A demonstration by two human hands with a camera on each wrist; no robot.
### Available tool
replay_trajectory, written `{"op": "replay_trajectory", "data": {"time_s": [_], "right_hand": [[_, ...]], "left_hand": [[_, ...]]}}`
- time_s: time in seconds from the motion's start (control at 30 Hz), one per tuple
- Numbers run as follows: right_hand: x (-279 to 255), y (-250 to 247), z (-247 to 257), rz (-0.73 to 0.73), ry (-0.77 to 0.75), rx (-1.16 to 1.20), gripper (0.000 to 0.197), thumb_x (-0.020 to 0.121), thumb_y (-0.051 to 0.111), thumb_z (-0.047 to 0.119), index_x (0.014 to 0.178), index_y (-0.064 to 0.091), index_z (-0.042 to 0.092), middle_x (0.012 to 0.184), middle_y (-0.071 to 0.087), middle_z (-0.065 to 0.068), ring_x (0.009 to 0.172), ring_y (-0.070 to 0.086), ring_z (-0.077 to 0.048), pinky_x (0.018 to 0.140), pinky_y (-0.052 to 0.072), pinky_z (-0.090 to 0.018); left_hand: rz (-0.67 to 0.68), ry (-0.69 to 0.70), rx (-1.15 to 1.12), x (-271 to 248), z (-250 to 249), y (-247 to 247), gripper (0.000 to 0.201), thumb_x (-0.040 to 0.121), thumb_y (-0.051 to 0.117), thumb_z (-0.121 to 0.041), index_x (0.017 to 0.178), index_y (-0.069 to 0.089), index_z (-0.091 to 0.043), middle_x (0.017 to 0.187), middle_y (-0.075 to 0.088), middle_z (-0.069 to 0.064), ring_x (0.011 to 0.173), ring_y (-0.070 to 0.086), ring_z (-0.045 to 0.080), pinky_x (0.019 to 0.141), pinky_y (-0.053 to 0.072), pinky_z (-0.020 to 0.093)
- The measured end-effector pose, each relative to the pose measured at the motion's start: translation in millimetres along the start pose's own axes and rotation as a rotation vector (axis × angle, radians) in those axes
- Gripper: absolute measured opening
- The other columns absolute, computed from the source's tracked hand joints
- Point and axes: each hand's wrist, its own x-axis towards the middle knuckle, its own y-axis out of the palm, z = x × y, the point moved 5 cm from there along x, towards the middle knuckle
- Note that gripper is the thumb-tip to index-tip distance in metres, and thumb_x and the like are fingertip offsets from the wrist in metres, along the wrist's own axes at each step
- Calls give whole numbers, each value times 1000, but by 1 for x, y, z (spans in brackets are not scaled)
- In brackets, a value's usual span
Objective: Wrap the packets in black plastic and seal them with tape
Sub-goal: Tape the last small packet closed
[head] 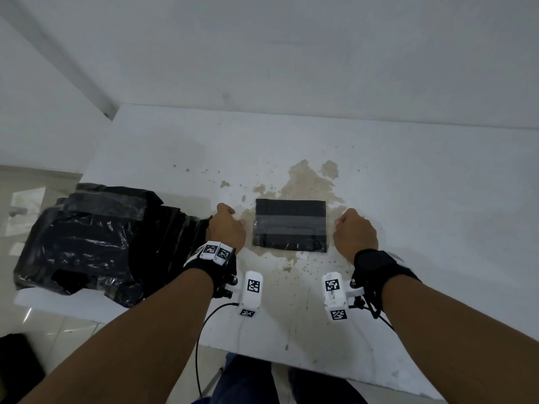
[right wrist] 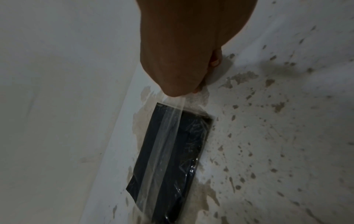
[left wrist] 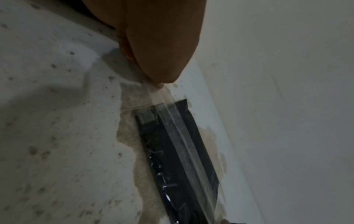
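A flat packet wrapped in black plastic [head: 291, 225] lies on the white table [head: 408, 199], over a brown stain. A strip of clear tape [left wrist: 178, 125] [right wrist: 164, 136] runs across its top from left to right. My left hand [head: 230, 225] pinches the strip's left end just off the packet's left edge [left wrist: 159, 85]. On the other side my right hand [head: 354, 228] pinches the right end [right wrist: 178, 94]. Both fists are curled, knuckles up, close to the tabletop. The fingertips themselves are mostly hidden by the backs of the hands.
A large crumpled heap of black plastic sheeting [head: 93, 243], with taped bundles in it, covers the table's left front corner next to my left wrist. The wall [head: 291, 53] rises behind the table. Brown stain patches [head: 309, 179] spread around the packet.
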Motion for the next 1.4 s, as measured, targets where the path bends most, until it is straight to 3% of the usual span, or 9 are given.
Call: {"op": "replay_trajectory", "data": {"time_s": [0.17, 0.27, 0.43, 0.57, 0.7, 0.8, 1.07, 1.23, 1.4], "right_hand": [[1, -5, -1, 14, 6, 18, 21, 102, 42, 26, 107, 51, 7, 98, 64, -15, 83, 54, -30, 75, 48, -38], [2, -5, 1, 23, 7, 33, 22, 102, 42, 25, 109, 52, 7, 100, 64, -15, 86, 56, -32, 75, 46, -38], [2, -4, 4, 40, 4, 51, 19, 101, 43, 25, 106, 51, 9, 99, 63, -13, 84, 53, -30, 73, 43, -36], [2, -7, 2, 32, -20, 65, 19, 102, 44, 28, 103, 51, 10, 93, 59, -11, 81, 51, -31, 70, 43, -36], [0, -7, -6, 32, -48, 123, 16, 101, 47, 25, 104, 52, 10, 91, 61, -10, 83, 55, -32, 75, 49, -40], [-2, -10, -12, 18, -89, 223, 11, 100, 50, 26, 97, 53, 16, 81, 64, -7, 79, 58, -29, 69, 45, -35], [-16, -59, -6, 13, -237, 546, 11, 96, 62, 26, 106, 58, 22, 58, 60, -3, 55, 56, -11, 54, 43, -24], [-6, -92, 11, 94, -254, 724, 15, 94, 66, 24, 88, 65, 10, 67, 70, -4, 47, 46, -4, 55, 37, -22], [-3, -101, 28, 239, -217, 907, 20, 99, 59, 21, 80, 60, 12, 64, 60, -3, 49, 36, -11, 46, 29, -22]], "left_hand": [[-128, -40, 154, -8, -26, -34, 49, 91, 66, -25, 126, 37, -5, 130, 40, 17, 99, 61, 39, 70, 44, 37], [-193, 243, 200, -10, -76, -44, 48, 89, 68, -26, 127, 42, -11, 129, 42, 12, 96, 62, 31, 73, 44, 31], [236, 614, 568, 4, -143, 16, 81, 76, 78, -50, 139, 41, -16, 137, 48, 11, 124, 49, 31, 103, 43, 45], [413, 678, 754, 9, -156, 63, 92, 64, 84, -58, 134, 43, -15, 132, 46, 12, 117, 51, 35, 98, 44, 48], [511, 700, 777, 11, -156, 78, 72, 62, 85, -59, 111, 54, -16, 104, 58, 3, 99, 59, 28, 84, 39, 38], [592, 737, 734, 6, -157, 74, 56, 64, 83, -58, 90, 56, -17, 83, 56, -2, 85, 59, 25, 76, 40, 34], [799, 735, 301, -18, -174, 32, 38, 74, 85, -26, 103, 66, -12, 95, 73, 1, 87, 70, 19, 83, 57, 38], [739, 762, 214, -25, -195, -4, 36, 74, 86, -26, 100, 67, -8, 92, 74, 6, 86, 71, 21, 83, 57, 43], [719, 809, 123, -32, -210, -35, 35, 75, 85, -20, 103, 65, -13, 94, 73, -3, 87, 70, 12, 78, 55, 26]]}}
